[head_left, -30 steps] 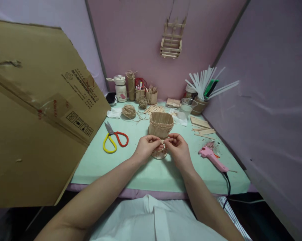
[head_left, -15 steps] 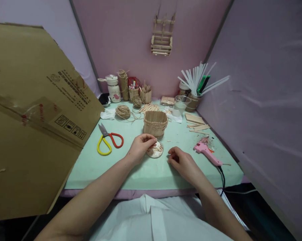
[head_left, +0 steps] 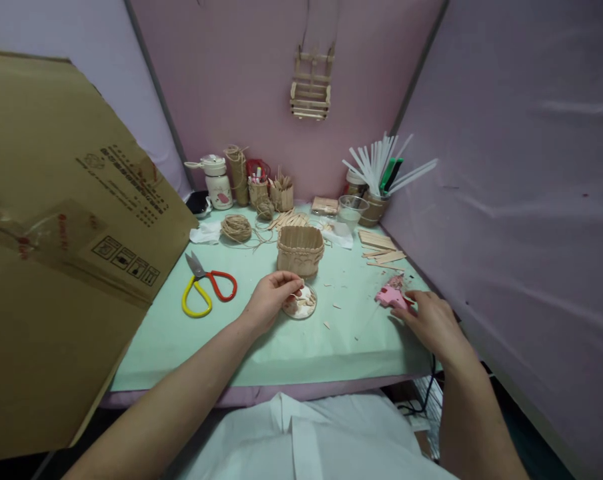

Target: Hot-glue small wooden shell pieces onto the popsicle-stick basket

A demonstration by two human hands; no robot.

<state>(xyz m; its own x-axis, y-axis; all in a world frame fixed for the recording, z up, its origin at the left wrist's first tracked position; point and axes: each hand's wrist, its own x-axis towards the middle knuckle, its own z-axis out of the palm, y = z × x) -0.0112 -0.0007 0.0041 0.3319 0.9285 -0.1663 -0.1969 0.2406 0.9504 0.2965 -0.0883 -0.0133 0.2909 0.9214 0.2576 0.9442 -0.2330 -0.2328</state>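
Note:
My left hand (head_left: 275, 297) is pinched closed over a small round dish (head_left: 306, 308) that holds little wood pieces. Whatever is between its fingertips is too small to name. Just behind the dish stands a wooden basket (head_left: 300, 257) made of craft sticks. At the right, my right hand (head_left: 429, 320) has its fingers around the handle of a pink hot glue gun (head_left: 392, 297), whose nozzle points left. The palm hides most of the handle.
Scissors (head_left: 200, 273) with yellow and red handles lie left. Behind are a twine ball (head_left: 236, 228), a white bottle (head_left: 218, 183), a plastic cup (head_left: 352, 212) and a jar of glue sticks (head_left: 374, 208). Craft sticks (head_left: 381, 243) lie right. A large cardboard sheet (head_left: 56, 267) leans at the left.
My right hand has moved from beside the dish to the right and taken hold of the glue gun. My left hand stays pinched at the dish. The view has shifted slightly.

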